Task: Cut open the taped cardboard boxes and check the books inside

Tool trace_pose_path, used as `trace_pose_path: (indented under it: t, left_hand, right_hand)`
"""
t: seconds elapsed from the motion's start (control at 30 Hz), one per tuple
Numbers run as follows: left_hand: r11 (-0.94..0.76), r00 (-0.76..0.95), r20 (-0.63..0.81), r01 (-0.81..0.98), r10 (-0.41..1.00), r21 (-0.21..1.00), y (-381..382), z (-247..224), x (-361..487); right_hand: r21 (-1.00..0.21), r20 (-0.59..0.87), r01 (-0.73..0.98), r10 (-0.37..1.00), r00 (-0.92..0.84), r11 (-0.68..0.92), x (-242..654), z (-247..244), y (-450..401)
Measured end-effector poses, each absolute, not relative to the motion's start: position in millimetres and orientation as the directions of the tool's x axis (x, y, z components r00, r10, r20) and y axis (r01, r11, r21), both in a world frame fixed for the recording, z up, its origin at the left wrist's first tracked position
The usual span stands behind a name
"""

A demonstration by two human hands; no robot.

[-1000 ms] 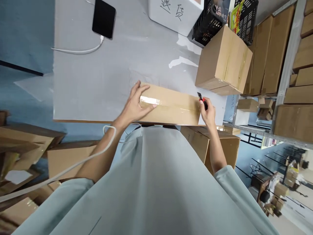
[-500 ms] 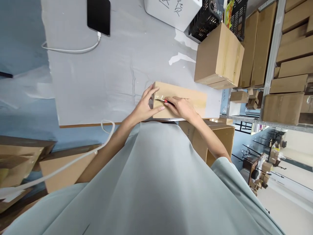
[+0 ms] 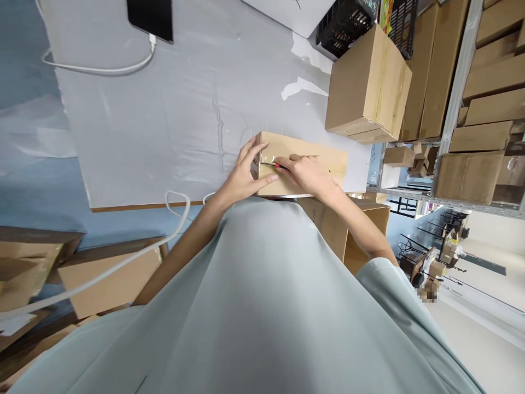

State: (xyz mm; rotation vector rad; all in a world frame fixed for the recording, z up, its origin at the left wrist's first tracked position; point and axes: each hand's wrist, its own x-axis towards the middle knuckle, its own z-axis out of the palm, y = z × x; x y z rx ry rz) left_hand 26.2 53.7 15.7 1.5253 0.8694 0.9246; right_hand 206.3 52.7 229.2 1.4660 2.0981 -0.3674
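A small cardboard box (image 3: 268,187) lies at the front edge of the grey-covered table (image 3: 164,131), with clear tape across its left end. My left hand (image 3: 243,172) grips that end, thumb on top and fingers spread round the far corner. Held in my right hand (image 3: 308,174) is a red and black box cutter (image 3: 278,164). Its thin blade points left and touches the taped top near the left end. Most of the cutter's handle is hidden under my fingers.
A larger cardboard box (image 3: 353,82) stands at the back right beside a black crate (image 3: 344,27). A phone (image 3: 151,19) on a white cable lies at the far left. Below the table edge are open boxes (image 3: 110,279). Shelves of cartons (image 3: 470,175) rise at right.
The view has shifted slightly, so the phone and table sit higher and further left. My right hand has tilted a little with the box cutter; my left hand keeps its place on the box.
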Motion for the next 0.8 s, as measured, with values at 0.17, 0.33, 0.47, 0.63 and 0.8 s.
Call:
trace_pose_path:
  t: [0.17, 0.33, 0.47, 0.63, 0.8]
  left_hand:
    - [-0.101, 0.428, 0.066, 0.061, 0.902, 0.993, 53, 18, 24]
    - [-0.079, 0.417, 0.039, 0.079, 0.908, 0.994, 53, 23, 22]
    - [-0.079, 0.413, 0.03, 0.102, 0.91, 0.992, 53, 25, 20]
    - [-0.068, 0.425, -0.001, 0.147, 0.905, 0.987, 53, 25, 16]
    - [-0.079, 0.403, -0.007, 0.197, 0.915, 0.977, 54, 24, 15]
  right_hand:
    - [0.109, -0.598, 0.865, 0.728, -0.336, 0.489, 201, 237, 65]
    - [0.082, -0.616, 0.841, 0.691, -0.379, 0.535, 204, 241, 73]
    - [0.062, -0.633, 0.838, 0.671, -0.386, 0.542, 210, 239, 74]
    - [0.116, -0.634, 0.828, 0.683, -0.363, 0.548, 224, 239, 68]
    - [0.224, -0.685, 0.826, 0.686, -0.245, 0.518, 274, 247, 55]
